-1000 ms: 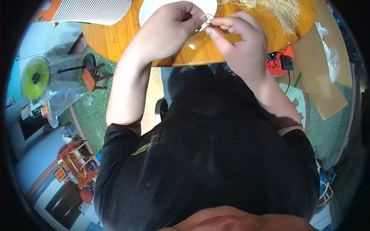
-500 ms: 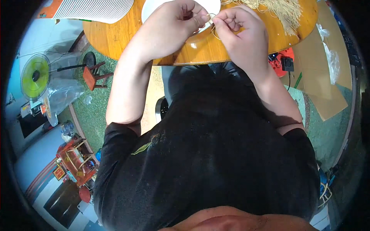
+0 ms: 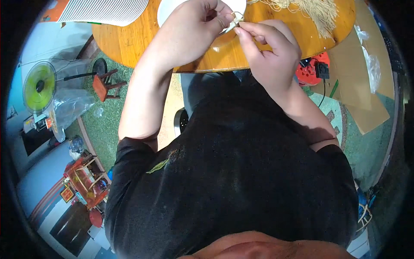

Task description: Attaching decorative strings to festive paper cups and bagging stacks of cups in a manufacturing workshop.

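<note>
Pinching thin pale straw strand (image 3: 236, 20) taut | left hand (image 3: 194, 30), right hand (image 3: 269, 54) grips closed on it | round wooden worktop (image 3: 129, 41), 12 o'clock

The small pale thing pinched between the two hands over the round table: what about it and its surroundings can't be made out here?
- Pale strip, head view: too small to identify; fingers cover most of it.
- White bowl: top edge and left hand hide it.
- Straw-coloured bundle: cut by top edge.
- Right hand: palm faces away.

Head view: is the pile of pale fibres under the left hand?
No, the pile of pale fibres lies on the wooden table beyond the right hand.
</note>
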